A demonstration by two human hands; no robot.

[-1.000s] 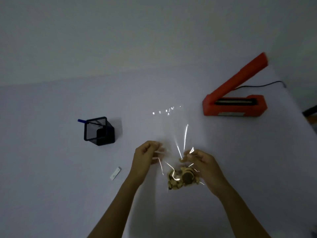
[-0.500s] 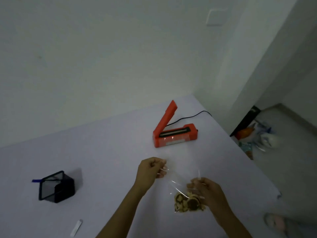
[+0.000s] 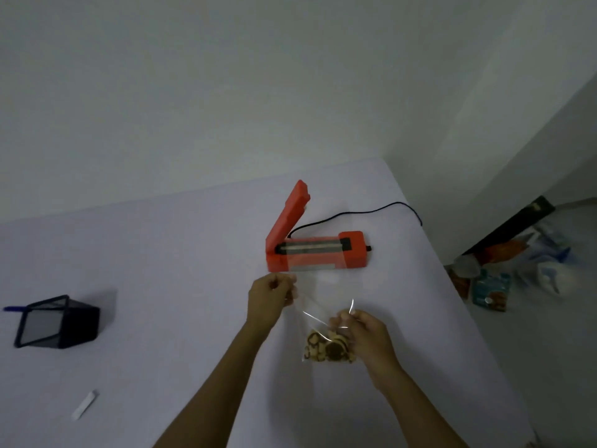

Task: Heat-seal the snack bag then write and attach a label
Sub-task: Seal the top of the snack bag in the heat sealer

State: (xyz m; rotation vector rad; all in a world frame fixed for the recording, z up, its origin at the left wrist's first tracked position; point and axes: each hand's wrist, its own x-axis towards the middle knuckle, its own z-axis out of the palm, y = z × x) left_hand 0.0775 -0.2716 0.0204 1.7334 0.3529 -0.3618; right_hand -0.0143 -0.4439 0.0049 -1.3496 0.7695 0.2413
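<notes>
While the clear snack bag (image 3: 323, 321) is held up between both hands above the tabletop (image 3: 161, 286), its open top reaches toward the orange heat sealer (image 3: 318, 253), whose lid stands raised. The left hand (image 3: 269, 299) has its grip pinched on the bag's upper left edge, and the right hand (image 3: 365, 334) pinches the right side lower down, just above the snacks (image 3: 326, 349) bunched at the bottom. The bag hangs near the sealer's front, close to the tabletop's right edge, and I cannot tell whether its top already touches the sealing strip.

The film is thin and slack, so I judge the chief risk to be a crooked or wrinkled mouth going onto the strip, which would give a leaky seam. The uneven heights of the two grips could cause that. The snacks could also slide toward the mouth if the bag tips, and crumbs in the seam would spoil it. The film shows only by its glints here, so its top edge is easy to misplace.

A black cord (image 3: 371, 211) runs from the sealer toward the far right corner, clear of the hands. Well apart, near the left edge, a black mesh pen holder (image 3: 58, 321) lies tipped with a blue pen (image 3: 13, 308) poking out, and a small white label (image 3: 84, 404) lies nearer the front. Nothing stands between the bag and the sealer.
</notes>
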